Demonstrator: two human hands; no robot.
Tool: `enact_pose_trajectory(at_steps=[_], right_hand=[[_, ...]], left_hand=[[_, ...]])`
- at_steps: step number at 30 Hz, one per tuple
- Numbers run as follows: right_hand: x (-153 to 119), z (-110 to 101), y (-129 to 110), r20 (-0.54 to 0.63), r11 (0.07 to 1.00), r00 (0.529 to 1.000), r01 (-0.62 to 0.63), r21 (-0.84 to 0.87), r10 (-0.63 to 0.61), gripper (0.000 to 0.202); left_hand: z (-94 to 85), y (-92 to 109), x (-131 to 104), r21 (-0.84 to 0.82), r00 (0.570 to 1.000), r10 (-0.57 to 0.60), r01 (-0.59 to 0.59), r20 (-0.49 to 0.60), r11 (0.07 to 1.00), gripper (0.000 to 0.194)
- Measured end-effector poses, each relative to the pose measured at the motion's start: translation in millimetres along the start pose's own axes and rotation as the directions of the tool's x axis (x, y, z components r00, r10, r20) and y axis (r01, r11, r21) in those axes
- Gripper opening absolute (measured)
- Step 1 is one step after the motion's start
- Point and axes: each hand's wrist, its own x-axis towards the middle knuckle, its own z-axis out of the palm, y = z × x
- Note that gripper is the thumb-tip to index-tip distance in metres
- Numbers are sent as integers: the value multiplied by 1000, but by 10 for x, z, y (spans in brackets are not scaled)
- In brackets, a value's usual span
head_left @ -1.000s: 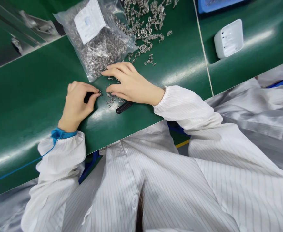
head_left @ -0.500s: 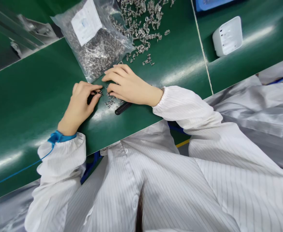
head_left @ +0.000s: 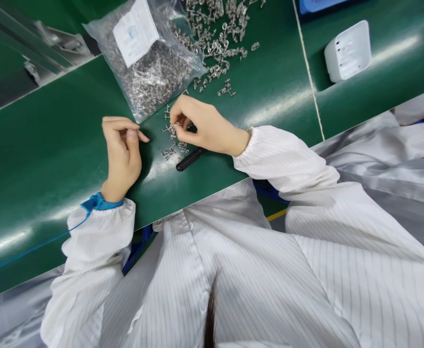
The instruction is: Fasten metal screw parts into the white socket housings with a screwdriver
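My left hand [head_left: 121,154], with a blue band at the wrist, is raised over the green table, its thumb against its curled fingers; what it holds, if anything, is hidden. My right hand [head_left: 206,125] has thumb and forefinger pinched at a small pile of metal springs [head_left: 172,140]. Whether a spring is between those fingertips is too small to tell. Below the right hand lies a black-handled tool [head_left: 190,159], partly beside the pile. Just beyond both hands rests a clear plastic bag [head_left: 157,72] full of small metal parts, with a white label.
Many loose springs [head_left: 226,48] are spread right of the bag. A white square container [head_left: 348,50] stands farther right, below a blue tray [head_left: 320,4]. Metal framework [head_left: 57,43] is at the upper left. A blue cord runs from my left wrist across the table [head_left: 52,169].
My left hand has drawn back from the pile and turned, its fingers curling inward. My right hand has gone from spread fingers to a pinch at the springs. The view has shifted slightly.
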Motion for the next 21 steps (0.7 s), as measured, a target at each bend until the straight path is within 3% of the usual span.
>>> enact_pose_trajectory(at_steps=[3,6,11,16,21], right_hand=[[-13,-19,-10,81,997,996,34,-63,-29,20],[-26,-30,-17,110,997,993,40,-73,-32,30],[-30,-24,-27,122,998,992,-1,-66,9,31],[-23,-8,-37,133,998,991,-25,-66,33,28],[-29,18,-19,51,1000,998,27,-14,-26,36]], left_hand=[[114,79,-2,-401,993,-114,92,-30,912,23],[185,149,10,-606,977,-208,191,42,773,24],[231,201,8,-638,943,-297,322,151,700,26],[300,231,-28,-666,933,-312,348,179,660,23],[319,212,-53,-676,946,-274,316,174,665,27]])
